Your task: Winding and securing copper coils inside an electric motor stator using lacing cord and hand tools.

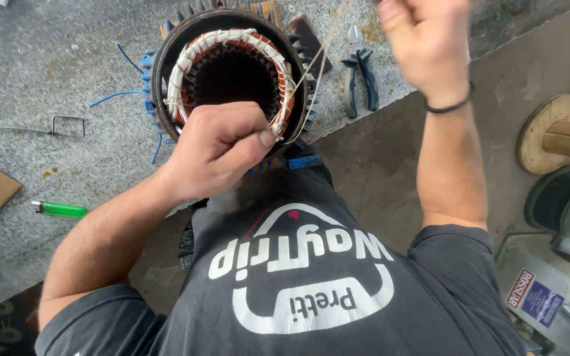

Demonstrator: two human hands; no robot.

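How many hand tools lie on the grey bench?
1: the blue-handled pliers, right of the stator, under the raised right hand. The left hand may hide others.

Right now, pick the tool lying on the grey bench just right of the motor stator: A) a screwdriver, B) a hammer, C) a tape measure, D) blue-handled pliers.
D: blue-handled pliers lie on the grey bench just right of the motor stator, jaws pointing away from the person.
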